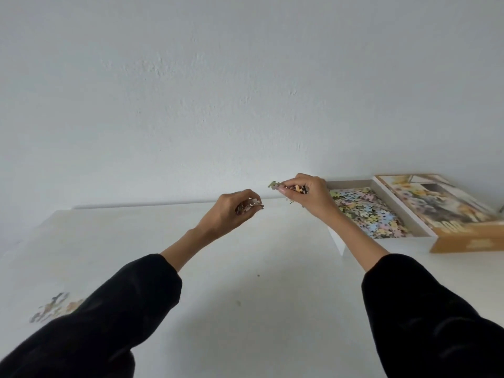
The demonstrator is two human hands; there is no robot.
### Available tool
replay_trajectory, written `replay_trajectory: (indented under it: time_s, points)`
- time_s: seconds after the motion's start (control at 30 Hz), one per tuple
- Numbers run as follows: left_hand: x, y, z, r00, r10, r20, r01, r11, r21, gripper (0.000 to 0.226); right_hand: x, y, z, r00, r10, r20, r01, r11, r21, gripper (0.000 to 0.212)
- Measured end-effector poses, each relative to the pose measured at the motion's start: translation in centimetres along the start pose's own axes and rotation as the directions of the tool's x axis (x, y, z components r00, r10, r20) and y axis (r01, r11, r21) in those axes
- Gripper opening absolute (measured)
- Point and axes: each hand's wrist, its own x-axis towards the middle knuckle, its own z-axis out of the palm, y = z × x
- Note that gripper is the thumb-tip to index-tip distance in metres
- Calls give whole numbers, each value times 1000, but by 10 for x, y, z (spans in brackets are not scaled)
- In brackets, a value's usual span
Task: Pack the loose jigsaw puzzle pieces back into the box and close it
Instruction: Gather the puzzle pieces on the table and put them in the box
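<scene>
We take the open box (351,184) as our landmark: it sits on the white table (259,309) against the wall, off to our right, already holding a heap of pastel pieces, with its lid (447,214) lying just beyond its right wall, picture side up.

Our right hand (308,197) hovers at the box's left edge, fingers pinched shut on a small clump of puzzle pieces (296,189), one green piece poking out to the left. Our left hand (231,211) is farther left of the box, held above the table and apart from the right hand, its fingers closed on a second clump of pieces (251,207).

So the box lies to the right of both hands, and the right hand is plainly the nearer one; we judge it needs only a short carry rightward over the wall before letting go, while the left has to cross the gap behind it. The box's long axis runs away from us toward the wall, so there is plenty of open length to drop into.

Far left of the box, near our left sleeve (109,309), a blurred scatter of loose pieces (54,306) lies on the table, so we judge the packing is not finished.
</scene>
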Motion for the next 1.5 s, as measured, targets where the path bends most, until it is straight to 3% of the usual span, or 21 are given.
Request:
replay_trajectory:
  time_s: [0.47,0.73,0.97,1.17,1.27,1.37,1.5]
  points:
    - [102,59,154,971,150,189,-139,988,-71,21,-21,117,-134,986,140,-94,-155,973,-171,20]
    - [127,65,211,935,216,281,-199,976,-89,20,-27,155,-153,967,251,-32,-253,948,-194,24]
    - [138,55,226,863,195,466,-197,979,-45,24,-28,177,-147,964,265,-39,-265,923,-279,19]
    - [137,53,227,905,180,386,-272,942,199,27,-29,185,-144,956,295,5,-266,869,-417,14]
    - [136,56,227,836,52,546,-234,934,269,44,-30,187,-143,953,303,10,-248,798,-550,15]
    - [136,56,228,767,-86,636,-303,825,477,56,-33,190,-144,961,276,-14,-234,783,-576,19]
    - [135,61,231,843,-136,520,-226,788,572,43,-35,192,-141,877,440,195,-188,686,-703,39]
